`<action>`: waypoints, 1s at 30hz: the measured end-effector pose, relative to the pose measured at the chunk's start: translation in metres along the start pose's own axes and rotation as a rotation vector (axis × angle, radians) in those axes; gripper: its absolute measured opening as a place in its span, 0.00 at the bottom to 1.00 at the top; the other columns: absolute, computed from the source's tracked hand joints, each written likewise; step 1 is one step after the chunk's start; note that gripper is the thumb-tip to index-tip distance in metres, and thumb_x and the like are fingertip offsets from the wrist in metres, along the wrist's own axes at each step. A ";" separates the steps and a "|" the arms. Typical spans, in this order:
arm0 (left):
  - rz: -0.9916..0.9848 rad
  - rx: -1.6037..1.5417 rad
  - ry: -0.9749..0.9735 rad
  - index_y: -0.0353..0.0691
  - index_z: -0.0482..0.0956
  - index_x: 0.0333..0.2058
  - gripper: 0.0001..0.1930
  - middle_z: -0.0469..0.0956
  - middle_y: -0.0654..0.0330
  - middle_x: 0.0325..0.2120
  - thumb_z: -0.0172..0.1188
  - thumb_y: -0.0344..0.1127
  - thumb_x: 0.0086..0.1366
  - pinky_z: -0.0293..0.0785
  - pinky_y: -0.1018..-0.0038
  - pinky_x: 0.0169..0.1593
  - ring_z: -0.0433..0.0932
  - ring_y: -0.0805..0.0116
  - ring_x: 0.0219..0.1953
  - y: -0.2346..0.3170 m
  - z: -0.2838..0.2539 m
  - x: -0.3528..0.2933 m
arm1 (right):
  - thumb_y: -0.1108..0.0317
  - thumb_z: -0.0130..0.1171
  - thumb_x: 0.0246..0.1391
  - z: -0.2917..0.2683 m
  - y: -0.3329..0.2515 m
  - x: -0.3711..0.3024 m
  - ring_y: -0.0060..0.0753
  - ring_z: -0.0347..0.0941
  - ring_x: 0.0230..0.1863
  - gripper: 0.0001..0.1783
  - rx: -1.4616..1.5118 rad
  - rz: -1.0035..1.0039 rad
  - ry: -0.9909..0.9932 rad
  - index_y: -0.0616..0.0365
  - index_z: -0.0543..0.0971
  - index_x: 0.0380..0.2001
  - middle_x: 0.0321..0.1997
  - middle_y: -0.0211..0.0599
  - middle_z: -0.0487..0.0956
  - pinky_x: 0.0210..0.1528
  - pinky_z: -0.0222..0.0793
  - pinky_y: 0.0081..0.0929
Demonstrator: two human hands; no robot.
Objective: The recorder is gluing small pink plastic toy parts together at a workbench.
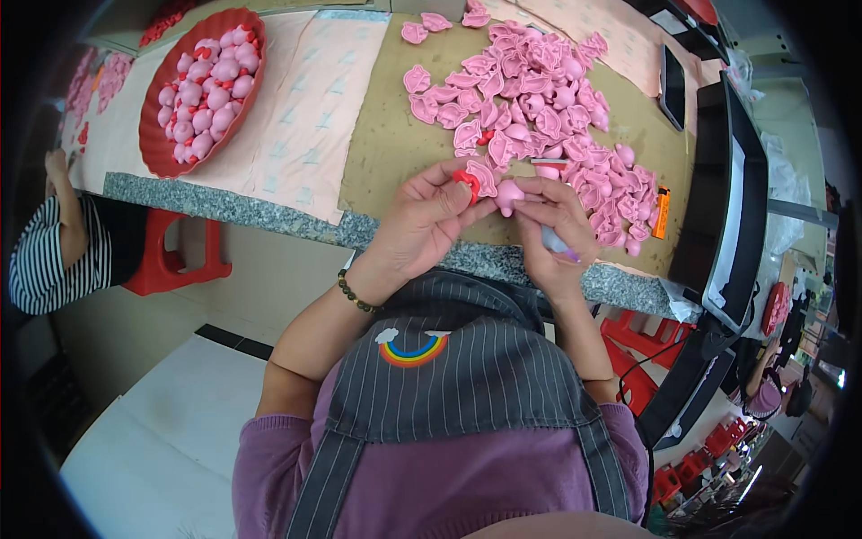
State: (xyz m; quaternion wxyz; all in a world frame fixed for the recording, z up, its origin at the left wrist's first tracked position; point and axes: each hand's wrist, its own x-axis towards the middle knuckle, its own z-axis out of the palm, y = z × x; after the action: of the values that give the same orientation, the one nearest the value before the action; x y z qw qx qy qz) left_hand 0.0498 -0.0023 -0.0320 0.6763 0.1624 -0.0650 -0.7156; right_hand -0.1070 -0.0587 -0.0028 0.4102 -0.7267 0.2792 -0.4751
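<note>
Two-handed fingertip grasp: glossy red piece [466,184] pinched in left hand [433,214], wavy-edged pink piece [484,180] right beside it, held or lying unclear; smooth rounded pink piece [508,196] pinched in right hand [560,216], pale bluish object [554,240] against palm. Heaped beyond and rightward of both hands, thin curled pink pieces [530,85]. Widest room leftward of hands over flat olive mat [391,148], speckled stone edge [357,230] close on near side of both hands.

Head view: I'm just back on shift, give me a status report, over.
Left hand: holding red piece. Right hand: fingers on pink piece. Pink pile crowding the mat just beyond.
</note>
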 end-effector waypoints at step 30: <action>0.000 0.295 -0.039 0.33 0.67 0.50 0.19 0.72 0.50 0.45 0.54 0.27 0.59 0.67 0.64 0.55 0.70 0.59 0.50 0.000 0.006 -0.005 | 0.84 0.59 0.39 0.001 -0.005 -0.008 0.20 0.72 0.27 0.13 0.072 0.267 0.161 0.67 0.76 0.33 0.31 0.37 0.77 0.30 0.67 0.14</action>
State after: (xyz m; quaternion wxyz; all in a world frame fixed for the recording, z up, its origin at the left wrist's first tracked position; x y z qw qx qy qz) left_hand 0.0480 0.0015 -0.0256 0.6438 0.2459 -0.1826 -0.7012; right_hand -0.1088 -0.0492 -0.0021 0.4717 -0.6275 0.3880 -0.4830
